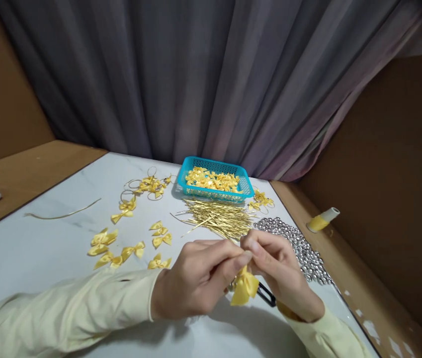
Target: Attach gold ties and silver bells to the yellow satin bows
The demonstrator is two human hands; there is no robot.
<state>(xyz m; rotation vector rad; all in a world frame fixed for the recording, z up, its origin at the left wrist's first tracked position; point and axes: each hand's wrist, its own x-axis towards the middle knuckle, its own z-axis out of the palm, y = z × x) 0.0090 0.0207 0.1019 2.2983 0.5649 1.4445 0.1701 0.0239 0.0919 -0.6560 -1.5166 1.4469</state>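
In front of me a yellow ribbon bow [244, 287] hangs from the fingertips of both hands. My left hand [205, 276] is closed, thumb and forefinger pinching at the bow's top. My right hand [280, 266] meets it there, its fingers also closed in a pinch. Any thin tie between the fingertips is hidden. Something small and silvery shows at the bow's left edge, mostly covered. Below my right hand, a black loop-shaped thing [266, 294] is partly in view; whether it is held or lying on the table cannot be made out.
A blue basket [216, 195] of yellow bows stands at the back. Before it lies a pile of gold twist ties [220, 218]. Silver bells [300, 246] spread at right, near a tape-wrapped tube [323, 220]. Loose bows [102, 240] and looped bows [151, 186] lie left.
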